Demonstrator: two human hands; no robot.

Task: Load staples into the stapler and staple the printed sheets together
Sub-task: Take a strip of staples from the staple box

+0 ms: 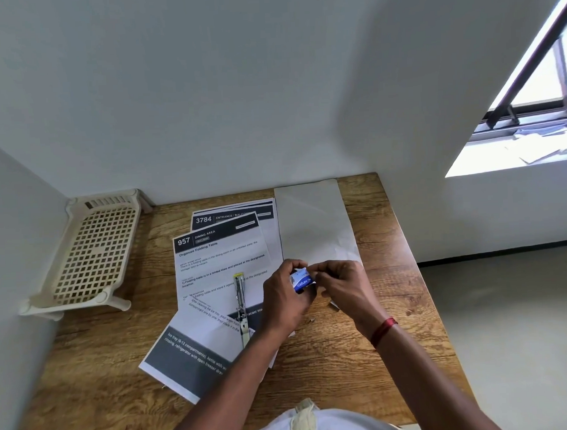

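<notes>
A small blue staple box [302,280] sits between my two hands above the wooden table [395,349]. My left hand [287,297] grips the box from the left. My right hand [342,287] pinches its right end with thumb and fingertips. The stapler [241,306], metal with a yellow tip, lies opened out flat on the printed sheets [219,260], just left of my left hand. Several printed sheets are spread loosely, one turned at an angle at the front [197,355]. A short strip of staples [334,306] lies on the wood under my right hand.
A blank white sheet [311,220] lies at the back right of the table. A cream plastic lattice rack [89,252] stands in the left corner against the walls. The table's right edge drops to the floor [507,318]. A window [537,99] is at upper right.
</notes>
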